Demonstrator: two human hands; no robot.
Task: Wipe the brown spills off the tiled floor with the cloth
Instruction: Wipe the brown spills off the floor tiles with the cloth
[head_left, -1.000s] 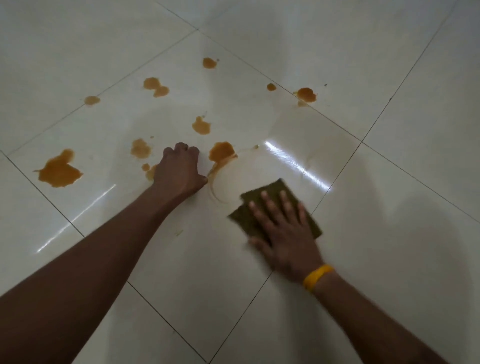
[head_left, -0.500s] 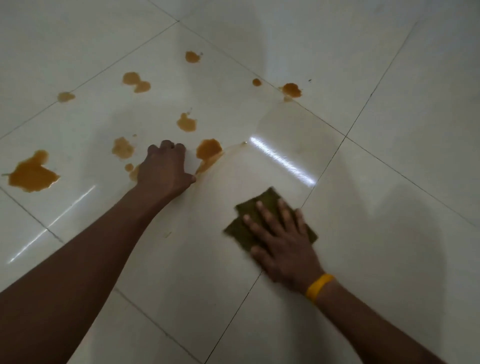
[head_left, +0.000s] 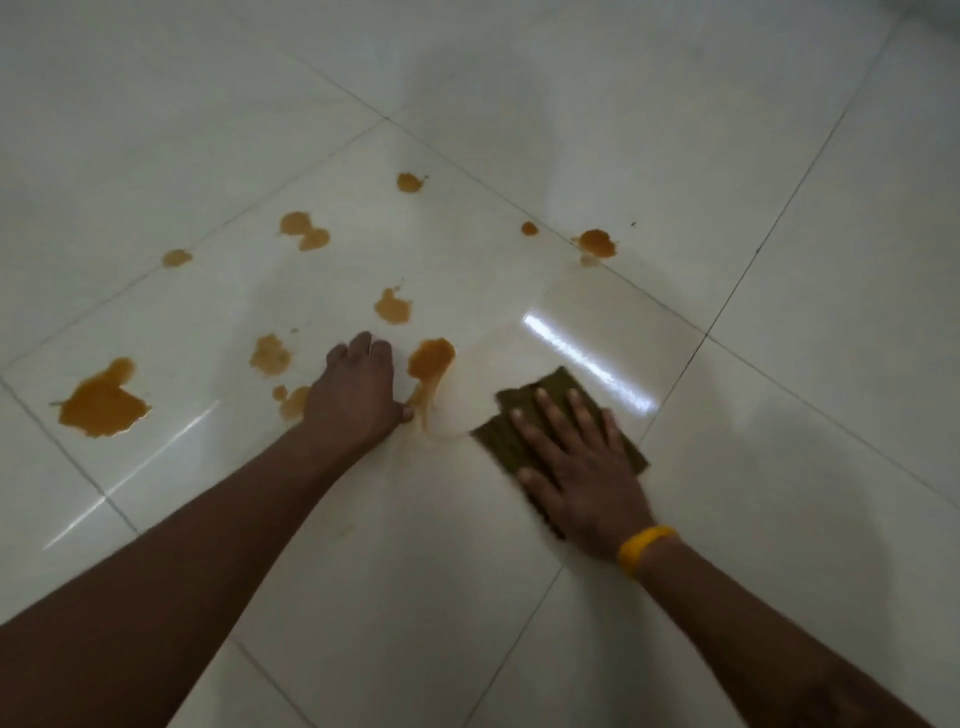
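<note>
Olive-brown cloth (head_left: 555, 395) at centre right of the frame, flat on the pale tiled floor (head_left: 779, 415); long axis running from upper right to lower left, far corner pointing toward the bright glare streak (head_left: 587, 364). Right hand (head_left: 576, 470) laid palm-down on the cloth, fingers straight and spread, pressing it to the tile; yellow wristband (head_left: 644, 548) on that wrist. Left hand (head_left: 356, 392) at centre, planted on the floor, fingers curled under, holding nothing, thumb tip just beside the nearest brown spill (head_left: 430, 358). That spill trailing down into a thin curved smear toward the cloth's left edge. Largest spill (head_left: 101, 402) at middle left. Smaller blots scattered across the upper centre: double blot (head_left: 304, 231), single blot (head_left: 393, 306), pale blot (head_left: 270, 355), small one (head_left: 409, 182) farther up. Another spill (head_left: 597, 242) on a grout line at upper right, tiny drop (head_left: 529, 228) just left of it. No containers in view.
</note>
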